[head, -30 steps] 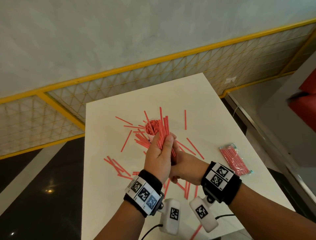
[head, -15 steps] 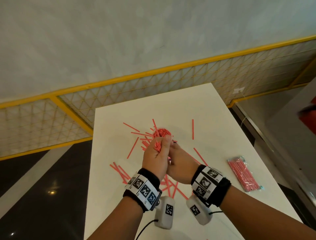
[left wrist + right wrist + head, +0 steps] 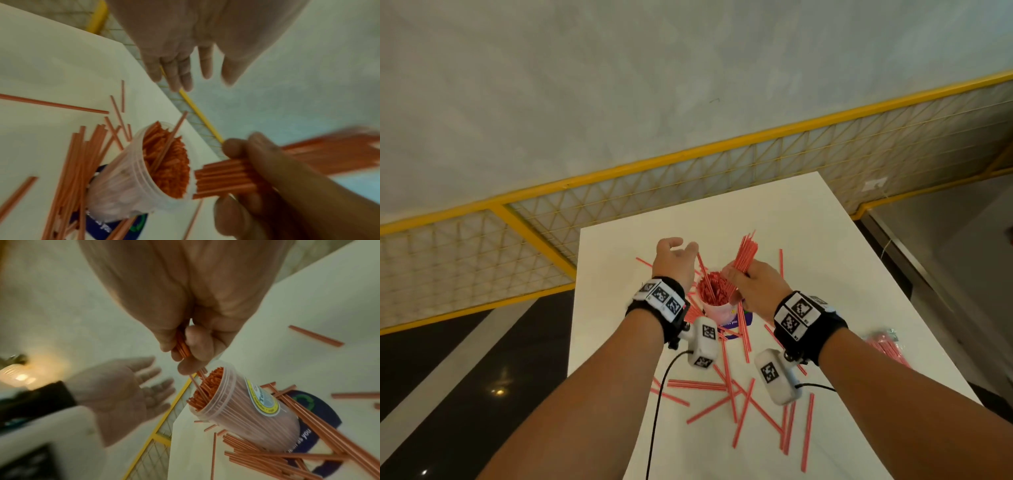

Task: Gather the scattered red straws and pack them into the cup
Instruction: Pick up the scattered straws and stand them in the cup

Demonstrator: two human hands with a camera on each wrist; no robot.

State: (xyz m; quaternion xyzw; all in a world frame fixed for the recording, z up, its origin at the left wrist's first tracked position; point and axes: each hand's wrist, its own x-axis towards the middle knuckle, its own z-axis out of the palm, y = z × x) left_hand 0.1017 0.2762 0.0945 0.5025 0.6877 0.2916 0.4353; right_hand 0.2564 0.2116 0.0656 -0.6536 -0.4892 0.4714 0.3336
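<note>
Two bare hands over one white rectangular table (image 3: pixel 825 240). Right hand (image 3: pixel 758 286) closed around a bundle of thin red plastic straws (image 3: pixel 744 255), too many and too blurred to count; bundle's long axis tilted, upper ends fanning up and away from the person, lower ends aimed down at the mouth of the one clear plastic cup (image 3: pixel 717 310), just at its rim in the left wrist view. Left hand (image 3: pixel 674 260) spread and relaxed, gripping nothing, raised just left of the cup. Cup upright on a dark blue round mat (image 3: pixel 743 320), near the table's middle, packed with red straws standing on end; one single straw (image 3: pixel 703 274) leaning out above the rest toward the left hand. Around the cup, dozens of loose red straws (image 3: pixel 722 401) flat on the table, pointing every way, thickest on the person's side. Right of the cup, at the table's edge, one clear packet of red straws (image 3: pixel 887 349), partly behind the right forearm.
</note>
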